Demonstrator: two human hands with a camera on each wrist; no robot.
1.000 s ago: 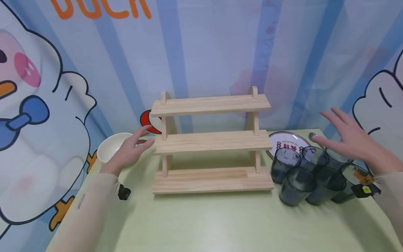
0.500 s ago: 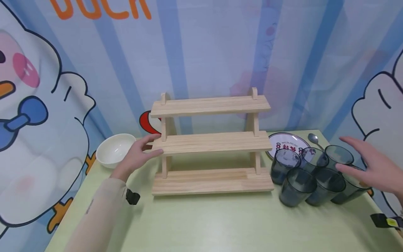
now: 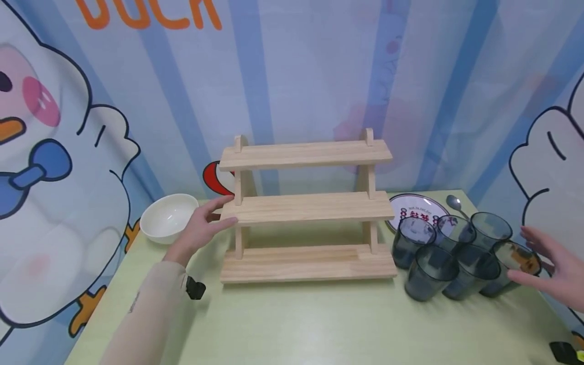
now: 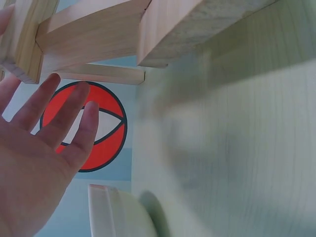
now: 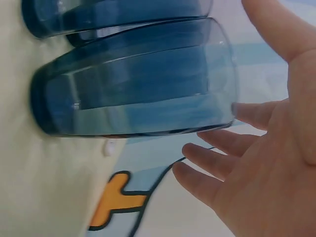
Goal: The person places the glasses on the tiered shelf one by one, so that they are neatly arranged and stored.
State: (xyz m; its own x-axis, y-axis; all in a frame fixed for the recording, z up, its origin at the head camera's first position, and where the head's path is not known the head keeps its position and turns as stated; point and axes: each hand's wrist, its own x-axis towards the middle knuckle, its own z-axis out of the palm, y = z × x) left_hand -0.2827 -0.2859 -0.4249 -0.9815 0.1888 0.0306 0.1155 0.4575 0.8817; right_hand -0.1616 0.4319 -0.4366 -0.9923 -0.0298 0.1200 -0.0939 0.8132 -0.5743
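A three-tier wooden display shelf stands on the table. My left hand holds the left end of its middle board, thumb at the front edge and index finger behind. In the left wrist view the other fingers extend loosely below the board end. Several dark blue-grey tumblers stand in a cluster to the right of the shelf. My right hand is beside the rightmost tumbler, thumb and fingers spread; in the right wrist view the fingertips are right at its rim.
A white bowl sits left of the shelf, near my left wrist. Behind the tumblers lie a plate with red lettering and a metal spoon. A printed duck curtain hangs behind the pale green table.
My left hand has moved right onto the end of the middle board. The right hand has come down and to the right, from above the tumblers to beside the rightmost one.
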